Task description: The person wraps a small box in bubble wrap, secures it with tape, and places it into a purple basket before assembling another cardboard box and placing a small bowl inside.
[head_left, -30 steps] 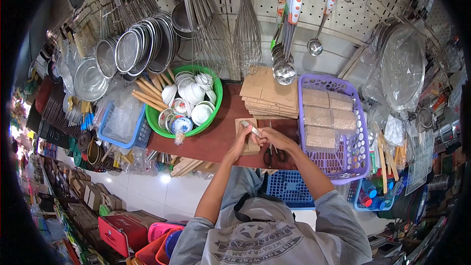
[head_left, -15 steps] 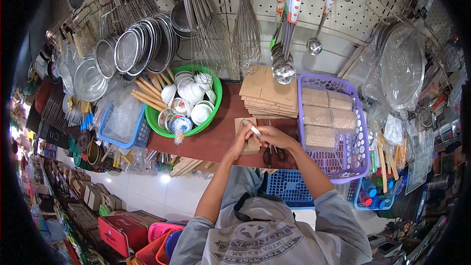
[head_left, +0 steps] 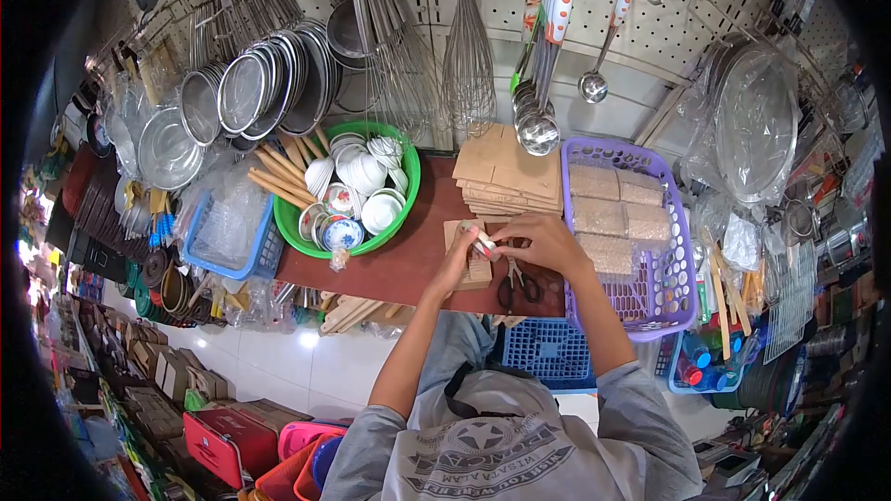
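Note:
My left hand (head_left: 457, 258) is closed round a small white and red item (head_left: 482, 243) above the brown tabletop (head_left: 390, 271). On the item's right side, the fingertips of my right hand (head_left: 536, 243) pinch at it; its exact shape is too small to tell. Beneath my hands lies a flat piece of brown cardboard (head_left: 477, 273), partly covered by them. Dark-handled scissors (head_left: 518, 289) rest on the table just below my right hand. Behind my hands is a stack of brown cardboard pieces (head_left: 509, 172).
A green basin (head_left: 415, 187) of white bowls and spoons stands left, beside a blue basket (head_left: 269, 255). At right, a purple basket (head_left: 687, 269) holds bubble-wrapped packs (head_left: 599, 217). Whisks (head_left: 469, 74), strainers (head_left: 246, 93) and ladles (head_left: 594, 86) hang above the table.
My right hand has shifted right and up, its fingers now extended to a pinch at the item. More of the scissors shows below it. My left hand has stayed nearly in place.

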`<action>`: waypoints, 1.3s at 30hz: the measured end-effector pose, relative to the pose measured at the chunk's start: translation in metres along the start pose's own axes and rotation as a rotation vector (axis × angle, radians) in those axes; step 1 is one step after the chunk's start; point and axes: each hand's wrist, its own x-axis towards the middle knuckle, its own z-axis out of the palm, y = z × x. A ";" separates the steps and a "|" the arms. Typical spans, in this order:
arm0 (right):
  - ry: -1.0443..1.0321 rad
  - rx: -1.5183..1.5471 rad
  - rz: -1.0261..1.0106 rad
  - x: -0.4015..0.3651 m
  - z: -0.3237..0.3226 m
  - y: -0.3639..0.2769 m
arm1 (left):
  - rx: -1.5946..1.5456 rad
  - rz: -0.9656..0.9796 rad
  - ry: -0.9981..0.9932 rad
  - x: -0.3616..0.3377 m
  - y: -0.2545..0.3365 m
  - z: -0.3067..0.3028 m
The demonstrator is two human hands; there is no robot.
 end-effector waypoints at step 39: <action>0.014 0.634 0.426 0.010 0.010 0.014 | 0.436 0.163 -0.091 0.011 0.000 -0.039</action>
